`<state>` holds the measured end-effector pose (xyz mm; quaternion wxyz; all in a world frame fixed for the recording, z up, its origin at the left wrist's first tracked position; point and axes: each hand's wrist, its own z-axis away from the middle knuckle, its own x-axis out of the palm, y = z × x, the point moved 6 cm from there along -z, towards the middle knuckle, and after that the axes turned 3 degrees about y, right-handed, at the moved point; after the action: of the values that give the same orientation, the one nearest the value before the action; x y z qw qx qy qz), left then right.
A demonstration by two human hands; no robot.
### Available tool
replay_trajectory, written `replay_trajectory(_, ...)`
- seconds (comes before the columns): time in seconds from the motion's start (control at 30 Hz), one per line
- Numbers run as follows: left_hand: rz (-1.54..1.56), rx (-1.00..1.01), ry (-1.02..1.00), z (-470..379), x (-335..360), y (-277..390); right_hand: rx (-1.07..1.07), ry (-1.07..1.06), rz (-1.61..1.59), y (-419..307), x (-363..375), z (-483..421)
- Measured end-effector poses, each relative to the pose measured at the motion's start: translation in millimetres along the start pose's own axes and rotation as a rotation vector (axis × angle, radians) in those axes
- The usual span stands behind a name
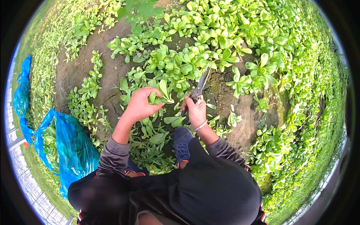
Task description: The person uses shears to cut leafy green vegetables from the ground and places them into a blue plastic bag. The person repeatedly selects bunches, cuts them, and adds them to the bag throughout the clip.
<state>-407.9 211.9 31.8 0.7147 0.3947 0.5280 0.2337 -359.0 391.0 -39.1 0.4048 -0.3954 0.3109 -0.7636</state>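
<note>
Between the thumb and fingers of my left hand is a small leafy green plant, its pale base pointing right. My right hand grips a pair of pruning shears, the blades pointing up and away from me. The blade tips lie near the edge of a clump of low leafy greens. Loose leaves lie on the ground just below and between my hands. My right palm hides most of the shears' handles.
An open blue plastic bag filled with greens stands at my left. Farther left lie more blue bags. Bare soil runs between the plant rows, and dense greens grow along the right. My shoe is beneath my right hand.
</note>
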Motion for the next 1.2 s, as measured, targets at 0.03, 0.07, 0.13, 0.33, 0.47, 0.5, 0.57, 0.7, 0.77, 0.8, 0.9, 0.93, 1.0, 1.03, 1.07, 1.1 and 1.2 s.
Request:
replay_trajectory(0.03,-0.023,0.010,-0.014,-1.3,0.7,2.2,0.029,-0.030,0.091,-1.3,-4.0,1.0)
replay_trajectory(0.07,-0.047,0.013,-0.033,-2.9,2.0,4.1,-0.010,-0.080,0.198,-3.3,-3.4,3.7)
replay_trajectory(0.13,-0.067,0.046,-0.073,-6.0,8.5,10.1,-0.096,-0.141,0.425,-4.8,-2.9,7.4)
replay_trajectory(0.33,-0.115,0.048,-0.220,-7.7,12.8,16.9,-0.183,-0.018,0.363,1.3,-19.7,10.7)
replay_trajectory(0.47,-0.180,0.286,-0.002,-12.8,-34.1,29.7,0.192,-0.042,0.297,1.9,-68.2,9.1)
replay_trajectory(0.5,-0.241,0.333,0.003,-12.9,-36.6,33.6,0.373,-0.126,0.336,5.4,-80.2,11.3)
replay_trajectory(0.57,-0.352,0.169,-0.238,-15.0,-23.0,26.2,0.668,-0.199,0.370,20.1,-93.7,19.2)
replay_trajectory(0.7,-0.668,0.296,-0.372,-17.1,28.0,39.3,0.894,-0.371,0.264,49.3,-88.3,22.2)
replay_trajectory(0.77,-0.715,0.233,-0.399,-23.1,53.2,37.3,0.936,-0.414,0.233,61.8,-82.3,18.5)
replay_trajectory(0.8,-0.738,0.203,-0.416,-26.0,63.0,34.9,0.956,-0.427,0.212,66.7,-79.0,15.5)
replay_trajectory(0.9,-0.725,0.169,-0.445,-37.3,81.2,25.2,0.955,-0.425,0.173,76.0,-69.0,7.3)
replay_trajectory(0.93,-0.753,0.153,-0.472,-42.0,85.5,18.8,0.941,-0.413,0.155,77.9,-65.0,4.9)
replay_trajectory(1.0,-0.814,0.176,-0.418,-54.5,86.4,9.2,0.856,-0.339,0.116,77.6,-60.9,1.7)
replay_trajectory(1.03,-0.850,0.174,-0.411,-56.4,84.3,2.4,0.838,-0.335,0.119,76.5,-61.2,4.8)
replay_trajectory(1.07,-0.851,0.163,-0.393,-57.2,79.7,-4.1,0.831,-0.315,0.136,75.5,-63.1,8.9)
replay_trajectory(1.1,-0.788,0.185,-0.328,-56.2,71.6,-6.7,0.832,-0.296,0.148,74.5,-64.9,12.8)
replay_trajectory(1.2,-0.625,0.098,-0.221,-48.5,50.2,-20.0,0.797,-0.337,0.186,68.6,-67.0,20.0)
